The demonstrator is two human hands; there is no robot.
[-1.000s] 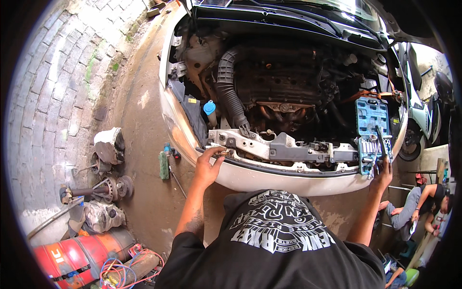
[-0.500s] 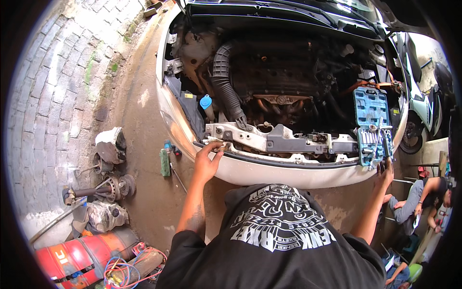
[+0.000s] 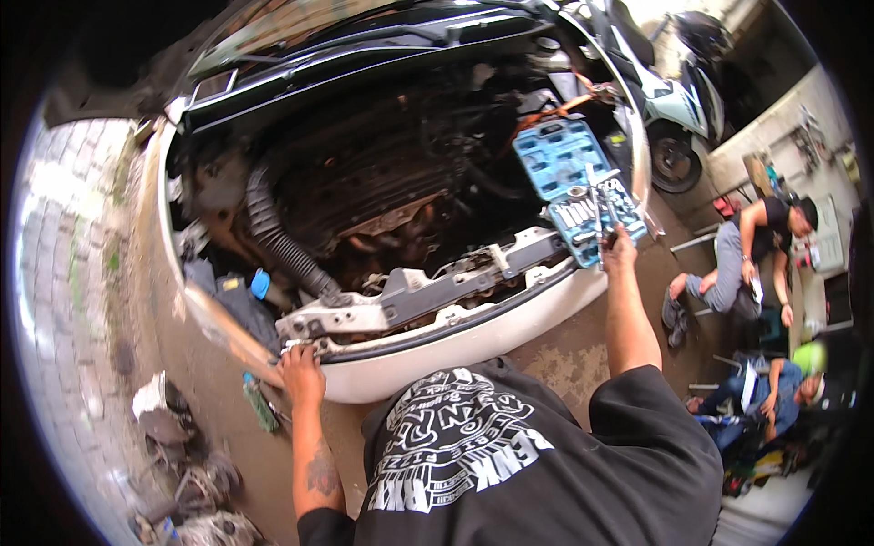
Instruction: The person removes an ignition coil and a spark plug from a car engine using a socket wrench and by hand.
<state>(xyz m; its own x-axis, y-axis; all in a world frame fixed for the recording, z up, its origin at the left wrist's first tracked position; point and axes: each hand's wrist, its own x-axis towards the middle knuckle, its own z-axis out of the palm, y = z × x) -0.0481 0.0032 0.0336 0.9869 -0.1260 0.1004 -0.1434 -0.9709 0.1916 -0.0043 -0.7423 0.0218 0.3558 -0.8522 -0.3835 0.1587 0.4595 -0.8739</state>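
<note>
The front of a white car (image 3: pixel 473 332) lies before me, its bonnet up and engine (image 3: pixel 382 173) exposed. At the left end of the metal front panel (image 3: pixel 414 298) rests my left hand (image 3: pixel 303 371), fingers bent over the edge; what is at the fingertips is too small to make out. On the right, a blue socket set case (image 3: pixel 557 156) stands open on the car's front, with several shiny sockets (image 3: pixel 574 215) in it. My right hand (image 3: pixel 620 249) is closed on a slim metal tool (image 3: pixel 604 211) that overlaps the case's near half; its exact kind is unclear.
A ribbed air hose (image 3: pixel 273 227) and a blue cap (image 3: pixel 260 284) are at the engine bay's left. Car parts (image 3: pixel 187 455) and a green object (image 3: pixel 259 400) lie on the left floor. To the right are a motorcycle (image 3: pixel 678 109) and two seated people (image 3: pixel 746 246).
My view has swung to the right and tilted. My right hand has come up over the near half of the case. My left hand stays by the panel's left end, fingers now further over it.
</note>
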